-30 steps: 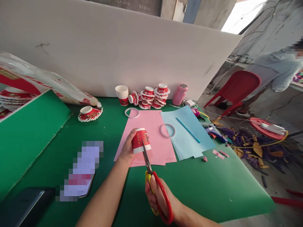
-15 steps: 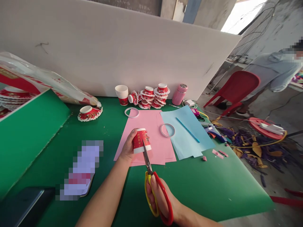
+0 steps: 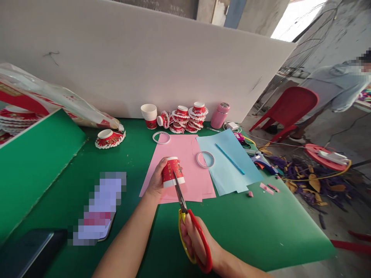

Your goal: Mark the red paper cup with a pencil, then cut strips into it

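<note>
A red printed paper cup (image 3: 170, 170) with white edges is gripped in my left hand (image 3: 157, 178) above pink paper sheets (image 3: 199, 178). My right hand (image 3: 199, 235) is closed in the handles of scissors (image 3: 182, 202), one red and one yellow. Their blades reach over the cup's wall from its lower edge; I cannot tell whether the upper blade is inside or outside. Right of the cup, a roll of tape (image 3: 205, 166) lies across the pink and blue paper (image 3: 232, 181). Another tape roll (image 3: 156, 141) lies on the far edge of the pink sheets.
Several cut, fanned-out cups (image 3: 188, 122) are piled by the white board, beside stacked cups (image 3: 148, 116) and a pink flask (image 3: 220, 116). One fanned cup (image 3: 107, 139) sits left. A phone (image 3: 100, 208) lies nearby. A person (image 3: 324, 85) stands by a red chair (image 3: 292, 106).
The scissor handles have drawn slightly closer together in my right hand. The blades have shifted slightly at the cup; my left hand and the cup are almost still.
</note>
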